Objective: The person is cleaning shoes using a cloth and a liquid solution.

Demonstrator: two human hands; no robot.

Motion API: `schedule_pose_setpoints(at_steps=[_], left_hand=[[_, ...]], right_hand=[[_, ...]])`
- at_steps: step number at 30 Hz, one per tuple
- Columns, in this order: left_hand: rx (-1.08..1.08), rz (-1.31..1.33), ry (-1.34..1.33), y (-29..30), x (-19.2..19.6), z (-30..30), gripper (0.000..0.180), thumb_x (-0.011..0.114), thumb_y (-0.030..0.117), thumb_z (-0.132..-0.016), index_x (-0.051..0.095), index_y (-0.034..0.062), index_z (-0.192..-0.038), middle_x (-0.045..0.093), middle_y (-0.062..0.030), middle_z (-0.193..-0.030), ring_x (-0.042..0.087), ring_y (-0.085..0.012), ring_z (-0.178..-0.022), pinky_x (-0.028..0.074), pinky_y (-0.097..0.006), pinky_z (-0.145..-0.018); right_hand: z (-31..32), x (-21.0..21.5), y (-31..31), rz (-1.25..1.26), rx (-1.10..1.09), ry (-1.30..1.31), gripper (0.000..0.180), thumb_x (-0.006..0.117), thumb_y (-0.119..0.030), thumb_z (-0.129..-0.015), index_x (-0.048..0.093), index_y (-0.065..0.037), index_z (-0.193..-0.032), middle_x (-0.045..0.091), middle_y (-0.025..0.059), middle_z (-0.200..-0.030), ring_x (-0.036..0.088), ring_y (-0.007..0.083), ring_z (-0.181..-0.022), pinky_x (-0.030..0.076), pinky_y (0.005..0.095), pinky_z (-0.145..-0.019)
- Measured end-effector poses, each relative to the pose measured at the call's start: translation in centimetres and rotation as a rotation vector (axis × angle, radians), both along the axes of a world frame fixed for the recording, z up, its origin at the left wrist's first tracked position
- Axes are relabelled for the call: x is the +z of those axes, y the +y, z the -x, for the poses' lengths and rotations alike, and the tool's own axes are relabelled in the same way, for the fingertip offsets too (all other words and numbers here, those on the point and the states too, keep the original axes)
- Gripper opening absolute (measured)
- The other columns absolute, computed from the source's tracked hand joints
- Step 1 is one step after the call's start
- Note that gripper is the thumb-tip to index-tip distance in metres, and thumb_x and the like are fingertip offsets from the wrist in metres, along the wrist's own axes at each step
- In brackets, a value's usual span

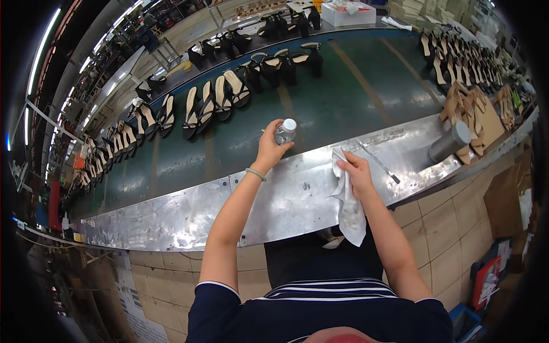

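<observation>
My left hand [273, 146] is closed around a small clear bottle [283, 135] with a white cap, held over the near edge of the green conveyor belt [354, 91]. A white cloth [349, 208] hangs from my right hand [357, 171], pinched between the thumb and fingers above the metal ledge [280, 200]. Just right of that hand lies a thin metal tool [380, 163] with a flattened end. Beyond my hands, black heeled sandals [216, 103] with pale insoles stand on the belt.
Tan sandals [466, 114] stand at the ledge's right end, beside a grey cylindrical container [450, 143]. Rows of black sandals [457, 60] fill the far right. A white box [348, 14] sits behind the belt. A cardboard box [506, 194] and a red crate [486, 280] are at right.
</observation>
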State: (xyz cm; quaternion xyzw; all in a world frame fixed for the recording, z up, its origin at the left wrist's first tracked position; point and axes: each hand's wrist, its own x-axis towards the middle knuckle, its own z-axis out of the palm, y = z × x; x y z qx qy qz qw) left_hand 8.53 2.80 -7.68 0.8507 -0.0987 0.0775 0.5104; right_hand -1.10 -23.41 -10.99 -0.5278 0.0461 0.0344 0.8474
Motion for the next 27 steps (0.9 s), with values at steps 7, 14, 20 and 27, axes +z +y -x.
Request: schedule_pose_setpoints(at_steps=[7, 14, 20, 27], left_hand=[[-0.228, -0.391, -0.247, -3.7, 5.7, 3.8, 0.063, 0.077, 0.001, -0.063, 0.059, 0.0091, -0.124, 0.061, -0.0107, -0.112, 0.057, -0.033, -0.11, 0.044, -0.039, -0.096], [-0.167, -0.631, -0.506, -7.6, 7.6, 5.5, 0.055, 0.065, -0.007, -0.063, 0.064, 0.012, -0.115, 0.058, -0.0095, -0.104, 0.05, -0.0358, -0.109, 0.039, -0.044, -0.095], [-0.137, -0.831, -0.66, -11.6, 8.5, 5.1, 0.043, 0.061, -0.007, -0.069, 0.064, 0.0125, -0.108, 0.058, -0.0108, -0.105, 0.05, -0.0364, -0.111, 0.036, -0.048, -0.094], [-0.16, -0.869, -0.743, -16.8, 8.4, 4.9, 0.038, 0.058, -0.005, -0.071, 0.066, 0.0121, -0.105, 0.058, -0.0111, -0.103, 0.05, -0.0353, -0.109, 0.036, -0.046, -0.094]], right_hand=[[2.1, 4.9, 2.2, 0.377, -0.134, -0.422, 0.044, 0.062, 0.005, -0.09, 0.057, 0.005, -0.133, 0.052, 0.0046, -0.101, 0.051, 0.0132, -0.094, 0.041, 0.0211, -0.086], [3.3, 4.1, 1.8, 0.388, -0.23, -0.432, 0.046, 0.059, 0.005, -0.091, 0.055, 0.005, -0.136, 0.05, 0.0042, -0.101, 0.051, 0.0129, -0.095, 0.042, 0.0214, -0.086], [3.3, 2.6, -0.2, 0.028, -0.178, -0.248, 0.05, 0.058, 0.006, -0.091, 0.049, 0.007, -0.14, 0.049, 0.0011, -0.105, 0.049, 0.0086, -0.097, 0.04, 0.0195, -0.087], [4.0, 2.3, -2.7, 0.125, -0.33, -0.209, 0.052, 0.053, 0.006, -0.09, 0.047, 0.008, -0.142, 0.049, 0.0006, -0.107, 0.047, 0.0087, -0.102, 0.035, 0.0199, -0.095]])
